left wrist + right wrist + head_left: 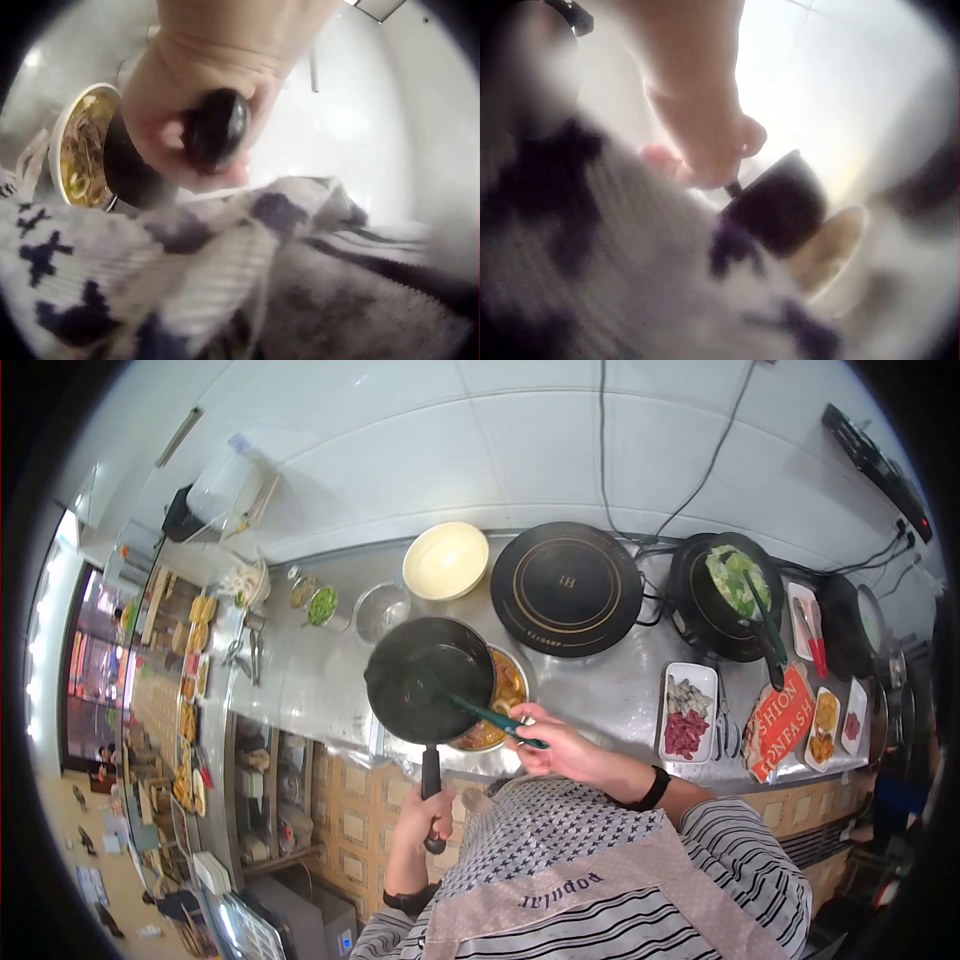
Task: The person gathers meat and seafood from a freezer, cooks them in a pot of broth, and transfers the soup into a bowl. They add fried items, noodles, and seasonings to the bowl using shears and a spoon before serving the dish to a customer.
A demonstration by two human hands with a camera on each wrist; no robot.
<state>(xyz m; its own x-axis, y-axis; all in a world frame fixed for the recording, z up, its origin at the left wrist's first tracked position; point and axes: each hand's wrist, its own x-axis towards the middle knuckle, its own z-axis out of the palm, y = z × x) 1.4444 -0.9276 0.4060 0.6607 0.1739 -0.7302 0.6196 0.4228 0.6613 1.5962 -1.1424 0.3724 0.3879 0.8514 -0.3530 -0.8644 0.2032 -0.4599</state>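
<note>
My left hand (425,818) grips the black handle (431,770) of a deep dark pan (410,705). In the left wrist view, the handle's rounded end (220,129) pokes out of the curled left hand (150,131). The pan overlaps a bowl of brownish food in yellow broth (510,682), which shows beside it in the left wrist view (82,150). With my right hand (562,748) I hold a dark green utensil (490,715) that reaches into the pan; its working end is hard to make out there. The right wrist view is blurred, showing the right hand (705,142) near the pan (780,206).
Behind the pan stand a cream bowl (446,562), a clear bowl (382,612) and chopped greens (322,605). A black induction cooker (567,590) lies right of them. Farther right are a pan with leafy vegetables (735,582) and a white tray of raw food (690,710).
</note>
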